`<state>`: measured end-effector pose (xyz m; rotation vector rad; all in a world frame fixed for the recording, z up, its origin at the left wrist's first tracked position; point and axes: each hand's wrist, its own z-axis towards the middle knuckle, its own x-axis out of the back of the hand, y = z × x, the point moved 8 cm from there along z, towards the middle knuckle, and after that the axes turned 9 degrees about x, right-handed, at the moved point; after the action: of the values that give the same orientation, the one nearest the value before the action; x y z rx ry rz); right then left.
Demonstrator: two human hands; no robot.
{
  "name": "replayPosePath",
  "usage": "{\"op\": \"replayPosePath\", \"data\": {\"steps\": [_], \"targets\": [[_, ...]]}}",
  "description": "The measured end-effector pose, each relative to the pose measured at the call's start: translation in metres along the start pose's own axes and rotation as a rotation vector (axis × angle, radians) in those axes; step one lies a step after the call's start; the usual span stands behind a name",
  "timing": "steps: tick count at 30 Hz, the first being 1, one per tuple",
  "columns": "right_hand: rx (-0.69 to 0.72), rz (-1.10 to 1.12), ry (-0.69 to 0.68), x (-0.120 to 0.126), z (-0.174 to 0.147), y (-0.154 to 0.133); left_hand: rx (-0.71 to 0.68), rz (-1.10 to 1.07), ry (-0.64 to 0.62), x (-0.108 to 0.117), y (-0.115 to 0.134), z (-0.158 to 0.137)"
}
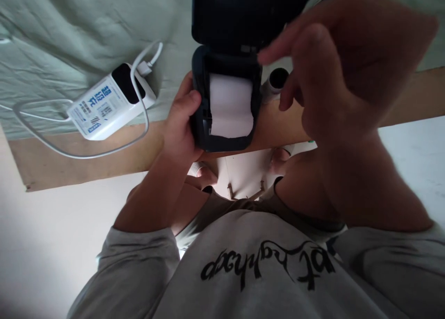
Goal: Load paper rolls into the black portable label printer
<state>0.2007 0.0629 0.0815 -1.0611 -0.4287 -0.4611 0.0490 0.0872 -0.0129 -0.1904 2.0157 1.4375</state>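
A small black label printer (225, 143) has its lid (250, 15) swung up and back. Inside its bay lies a roll of white paper (231, 105), the loose end toward me. My left hand (184, 117) grips the printer's left side, thumb along the upper edge. Over the right side, near the lid hinge, is my right hand (330, 73). Its index finger is stretched out and its thumb stands apart, with nothing seen held. A pale cylinder with a dark round opening (278, 79) is partly hidden behind that hand.
To the left lies a white power bank (107, 105) with a looped white cable (148, 110). A pale green cloth (86, 22) covers much of the table, whose wooden edge (86, 159) shows in front. My legs are under the table edge.
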Motion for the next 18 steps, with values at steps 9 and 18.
{"op": "replayPosePath", "data": {"steps": [9, 18], "targets": [[-0.098, -0.678, -0.543, -0.044, 0.007, 0.007, -0.017, 0.106, 0.031, 0.004, -0.001, -0.001], [-0.055, -0.481, -0.503, -0.033, 0.005, -0.002, 0.025, 0.101, 0.058, -0.001, 0.003, -0.005]]}}
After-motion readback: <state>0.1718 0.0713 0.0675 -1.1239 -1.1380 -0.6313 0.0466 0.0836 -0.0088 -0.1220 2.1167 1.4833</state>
